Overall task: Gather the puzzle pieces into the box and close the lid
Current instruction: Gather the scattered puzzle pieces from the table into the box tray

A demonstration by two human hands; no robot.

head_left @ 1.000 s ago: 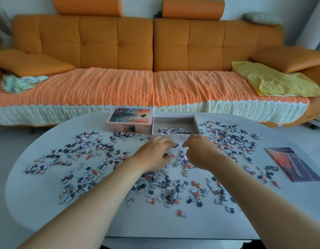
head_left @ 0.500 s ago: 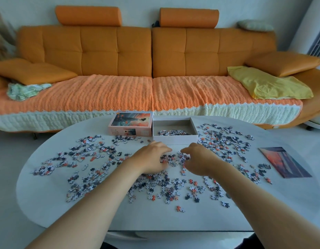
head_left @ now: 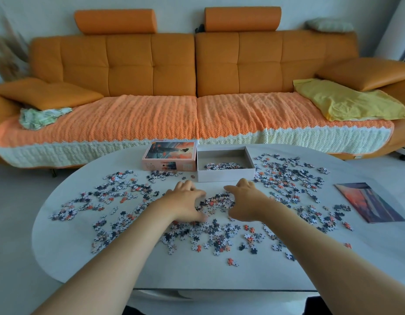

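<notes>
Several small puzzle pieces lie scattered over the white oval table (head_left: pixel 253 276). The open white box (head_left: pixel 226 175) stands at the table's far middle with a small heap of pieces inside. Its lid (head_left: pixel 169 155), printed with a picture, lies face up just left of the box. My left hand (head_left: pixel 185 203) and my right hand (head_left: pixel 244 202) rest palm down on the table in front of the box, fingers curved, cupping a pile of pieces (head_left: pixel 216 202) between them. Neither hand has lifted anything.
A printed picture sheet (head_left: pixel 369 202) lies on the table's right side. An orange sofa (head_left: pixel 197 71) with a knitted cover, cushions and a yellow cloth (head_left: pixel 349 101) stands right behind the table. Grey floor shows at both sides.
Both hands have drawn back from the box's front wall toward me and spread apart, now bracketing a pile of pieces. The camera has tilted upward a little.
</notes>
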